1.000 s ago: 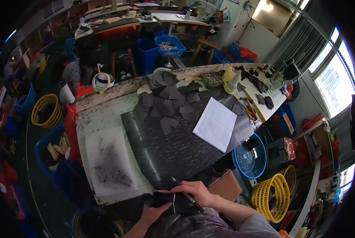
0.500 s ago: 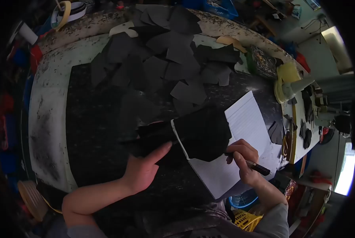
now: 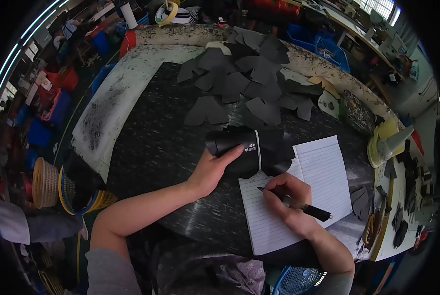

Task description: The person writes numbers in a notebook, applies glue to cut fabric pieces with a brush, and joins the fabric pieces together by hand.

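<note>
My left hand is closed around a bundle of black cut pieces, its thumb lying on top beside small white printed numbers. A thin white band wraps round the bundle's middle. My right hand grips a black pen. Its tip touches, or nearly touches, the left page of an open lined notebook, just below some faint handwriting. The bundle overlaps the notebook's upper left corner.
Loose black pieces lie heaped at the back of the dark table mat. To the right stands a yellow spool with a grey cone. Baskets and another person's sleeve are at the left; a blue basket is below.
The camera view has shifted. My left hand now grips the bundle, which covers less of the notebook and shows its printed numbers. The pen tip has come out from beside the bundle onto the page.
</note>
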Tool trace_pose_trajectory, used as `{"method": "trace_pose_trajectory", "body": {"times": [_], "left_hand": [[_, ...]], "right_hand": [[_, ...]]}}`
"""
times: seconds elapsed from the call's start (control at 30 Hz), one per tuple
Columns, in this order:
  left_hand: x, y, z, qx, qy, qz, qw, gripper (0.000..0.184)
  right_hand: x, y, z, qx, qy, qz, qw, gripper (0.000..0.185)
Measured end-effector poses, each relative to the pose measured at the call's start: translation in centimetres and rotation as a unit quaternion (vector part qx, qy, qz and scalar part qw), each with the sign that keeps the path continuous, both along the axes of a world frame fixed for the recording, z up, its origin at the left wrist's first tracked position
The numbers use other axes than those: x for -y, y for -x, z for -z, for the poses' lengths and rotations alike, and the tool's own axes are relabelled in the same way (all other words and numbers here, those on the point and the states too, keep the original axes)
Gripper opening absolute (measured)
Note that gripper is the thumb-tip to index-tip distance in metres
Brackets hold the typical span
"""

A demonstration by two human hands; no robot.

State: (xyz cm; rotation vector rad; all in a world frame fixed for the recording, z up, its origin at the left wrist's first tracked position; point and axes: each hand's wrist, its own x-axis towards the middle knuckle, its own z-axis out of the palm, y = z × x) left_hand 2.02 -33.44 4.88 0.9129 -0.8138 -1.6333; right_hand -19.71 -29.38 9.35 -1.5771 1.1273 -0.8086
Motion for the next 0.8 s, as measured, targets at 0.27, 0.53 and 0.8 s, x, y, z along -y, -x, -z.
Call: {"method": "trace_pose_trajectory", "body": {"times": [0.27, 0.53, 0.8], "left_hand": [[0.3, -1.3, -0.1, -0.032, -0.006, 0.047, 0.998, 0.022], [0.2, -0.6, 0.3, 0.063, 0.082, 0.001, 0.995, 0.025], [0.1, -0.7, 0.2, 0.064, -0.054, -0.029, 0.996, 0.027]], "right_hand": [[1.0, -0.3, 0.9, -0.092, 0.067, -0.001, 0.993, 0.01], [1.1, 1.0, 1.1, -0.098, 0.133, -0.013, 0.986, 0.008], [2.7, 3.8, -1.1, -0.098, 0.051, 0.092, 0.99, 0.011]]}}
